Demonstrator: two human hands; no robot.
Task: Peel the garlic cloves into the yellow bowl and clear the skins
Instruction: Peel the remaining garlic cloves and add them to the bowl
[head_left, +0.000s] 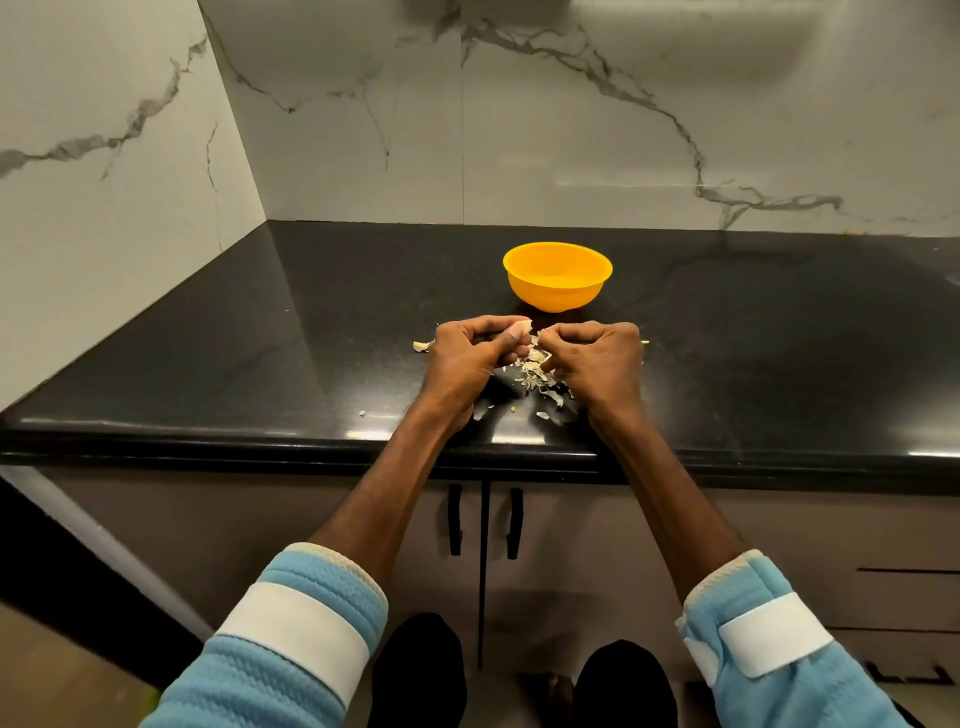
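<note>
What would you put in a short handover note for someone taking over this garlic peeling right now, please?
Left hand: grip on a garlic clove, over the counter.
Right hand: pinches a skin scrap beside that clove.
Yellow bowl: upright just beyond the hands; its contents cannot be made out.
Loose skins: piled between and under the hands, with a stray piece to the left.
Done: a fair amount of peeling, judging by the pile.
Left: finish this clove, drop it in the bowl, clear the skins.
</note>
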